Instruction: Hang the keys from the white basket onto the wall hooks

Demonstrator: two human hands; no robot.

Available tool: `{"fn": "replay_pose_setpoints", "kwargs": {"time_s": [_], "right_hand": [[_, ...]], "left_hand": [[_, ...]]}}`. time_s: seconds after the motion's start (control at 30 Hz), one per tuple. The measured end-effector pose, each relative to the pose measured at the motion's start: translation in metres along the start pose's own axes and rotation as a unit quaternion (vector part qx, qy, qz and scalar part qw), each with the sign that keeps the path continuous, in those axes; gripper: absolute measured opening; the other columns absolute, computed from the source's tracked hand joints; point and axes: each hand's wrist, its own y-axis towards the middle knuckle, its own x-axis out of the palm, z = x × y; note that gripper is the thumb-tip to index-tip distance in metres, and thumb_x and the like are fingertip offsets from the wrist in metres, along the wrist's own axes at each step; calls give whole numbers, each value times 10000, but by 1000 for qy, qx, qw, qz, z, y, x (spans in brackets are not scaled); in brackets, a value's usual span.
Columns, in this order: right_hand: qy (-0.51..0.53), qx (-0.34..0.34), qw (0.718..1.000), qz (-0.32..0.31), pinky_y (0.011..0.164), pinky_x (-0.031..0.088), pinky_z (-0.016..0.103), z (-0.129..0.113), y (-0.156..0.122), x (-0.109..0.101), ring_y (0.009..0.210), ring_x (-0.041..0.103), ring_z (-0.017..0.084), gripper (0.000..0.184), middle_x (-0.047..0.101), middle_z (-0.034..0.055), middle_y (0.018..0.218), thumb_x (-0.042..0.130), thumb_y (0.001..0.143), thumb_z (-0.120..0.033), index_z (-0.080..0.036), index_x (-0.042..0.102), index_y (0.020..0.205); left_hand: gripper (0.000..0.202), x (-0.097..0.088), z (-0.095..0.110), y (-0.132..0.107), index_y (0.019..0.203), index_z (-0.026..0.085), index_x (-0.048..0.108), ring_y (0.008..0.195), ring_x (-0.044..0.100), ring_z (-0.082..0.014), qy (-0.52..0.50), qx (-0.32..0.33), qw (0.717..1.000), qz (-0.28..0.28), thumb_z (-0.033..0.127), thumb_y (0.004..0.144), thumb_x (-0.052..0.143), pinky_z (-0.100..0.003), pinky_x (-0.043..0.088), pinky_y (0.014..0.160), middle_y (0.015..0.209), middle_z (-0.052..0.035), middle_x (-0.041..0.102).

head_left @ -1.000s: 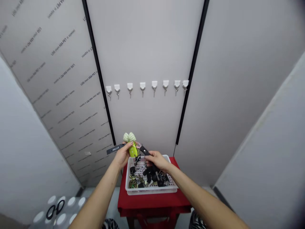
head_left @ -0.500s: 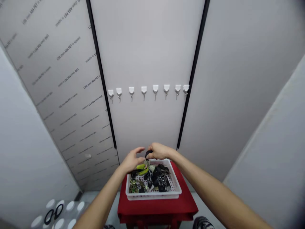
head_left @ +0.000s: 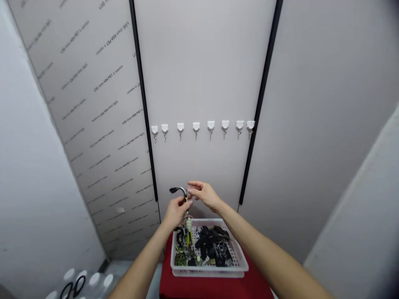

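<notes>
My left hand (head_left: pixel 175 212) pinches a keychain (head_left: pixel 186 195) above the basket's back left corner. Its black strap with pale lettering curves up and over to the left from my fingertips. Below them dangle a pale, beaded-looking charm and a yellow-green strip. My right hand (head_left: pixel 204 194) is just right of the strap, fingers stretched out and apart; whether a fingertip touches the strap I cannot tell. Under both hands stands a white plastic basket (head_left: pixel 208 273), with a jumble of keychains (head_left: pixel 215 245), mostly black, some green and metallic, inside.
The basket rests on a red-covered stool (head_left: pixel 187 288). A row of several white adhesive hooks (head_left: pixel 211 126) runs across the pale wall panel between two black strips (head_left: pixel 263 91). Black-handled scissors (head_left: pixel 73 287) lie at lower left among round white lids (head_left: pixel 94 278).
The black strap, earlier in my right hand's grip, is now in my left hand and raised. My right hand has opened. The view has shifted, so wall and basket appear lower and further right.
</notes>
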Motion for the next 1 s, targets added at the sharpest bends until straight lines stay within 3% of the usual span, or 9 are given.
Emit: {"fn": "replay_pose_setpoints", "kwargs": {"time_s": [0.1,0.2,0.43,0.57,0.8,1.0], "right_hand": [[-32,-12,998,-43,501,356,195,-1,3,10,511,470,64,273,537,-22,563,544,534,-217,-116,527,786],[-57,-19,997,-42,493,348,200,-3,7,18,476,442,61,200,516,-31,501,544,526,-219,-106,548,691],[49,-47,997,20,396,317,178,-15,29,37,399,408,49,296,466,-59,438,558,511,-265,-118,495,760],[97,-81,990,57,384,326,177,-35,51,54,375,397,41,237,464,-57,437,565,501,-266,-131,445,654],[133,-128,977,105,411,346,182,-80,97,92,382,385,36,211,431,-71,447,563,488,-236,-141,447,636],[102,-141,969,175,473,369,192,-94,138,117,456,440,57,243,500,-28,550,548,493,-261,-127,498,688]], "left_hand": [[168,-4,2,1,594,124,580,457,355,-68,69,39,997,-4,276,533,543,-183,260,461,451,46,446],[169,-10,2,3,524,120,564,422,303,-59,97,43,994,3,287,530,542,-185,219,432,400,56,387],[250,-21,17,12,707,127,590,494,402,-72,-6,26,999,38,309,550,521,-176,283,462,524,25,510],[270,-31,35,23,713,133,577,508,439,-73,-72,20,993,94,336,542,526,-163,291,426,541,12,520],[360,-66,65,61,755,125,556,457,438,-47,-175,55,970,162,345,473,590,-157,311,418,523,25,510],[330,-95,81,91,709,115,545,394,402,-28,-173,65,963,194,330,465,597,-153,294,388,466,48,475]]}}
